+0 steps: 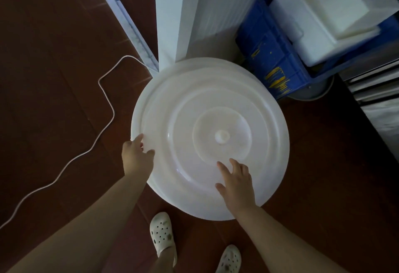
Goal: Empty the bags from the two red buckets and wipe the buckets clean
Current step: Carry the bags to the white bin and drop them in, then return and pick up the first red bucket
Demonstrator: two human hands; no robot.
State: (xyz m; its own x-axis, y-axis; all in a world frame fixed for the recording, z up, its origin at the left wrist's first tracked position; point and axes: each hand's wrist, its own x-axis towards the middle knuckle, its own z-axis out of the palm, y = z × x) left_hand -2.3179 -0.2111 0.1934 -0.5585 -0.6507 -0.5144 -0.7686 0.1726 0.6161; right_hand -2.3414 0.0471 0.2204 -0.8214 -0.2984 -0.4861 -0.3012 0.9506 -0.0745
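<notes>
White plastic lid [210, 136] covers whatever stands beneath; no red bucket shows. My left hand [136, 156] grips its rim to lift, while my right hand [236, 183] lies flat, fingers relaxed, steadying it.

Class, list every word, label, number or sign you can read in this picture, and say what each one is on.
No legible text anywhere.
Blue crate: yellow marks on its side, smeared, unreadable as characters.
White lid, touched by the left hand and right hand: no print.
</notes>
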